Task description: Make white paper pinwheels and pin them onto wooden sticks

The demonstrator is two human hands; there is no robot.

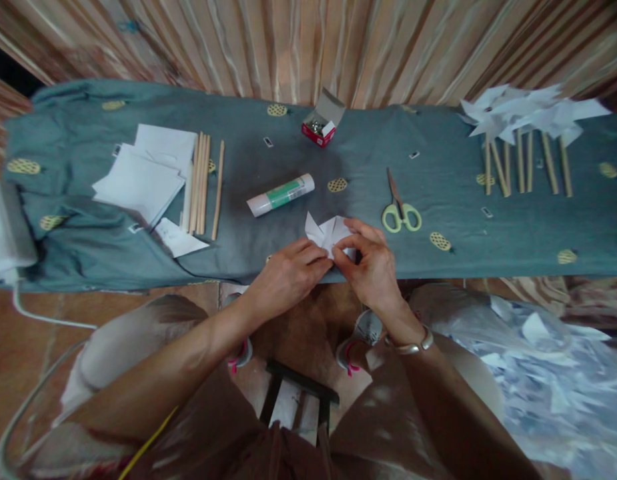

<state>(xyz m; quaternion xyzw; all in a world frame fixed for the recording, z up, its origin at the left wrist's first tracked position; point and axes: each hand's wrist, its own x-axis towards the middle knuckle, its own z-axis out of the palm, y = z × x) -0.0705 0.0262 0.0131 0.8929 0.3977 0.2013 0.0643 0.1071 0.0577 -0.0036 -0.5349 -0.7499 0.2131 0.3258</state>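
A white paper pinwheel [328,231] with folded points lies at the front edge of the cloth-covered table, between my hands. My left hand [293,273] is closed on its left lower side, fingers pressed together at the paper. With thumb and index finger pinched near the pinwheel's middle, my right hand [368,263] grips its right side; whether a small pin sits in that pinch I cannot tell. Just beyond lies a glue stick [281,195] with a green label. Green-handled scissors [401,210] rest to the right, blades pointing away.
On the left are white paper sheets [141,180] and several wooden sticks [201,183]. A small red box [318,127] of metal pins stands open at the back. Finished pinwheels [533,113] on sticks lie far right. A plastic bag [558,380] of paper scraps sits below right.
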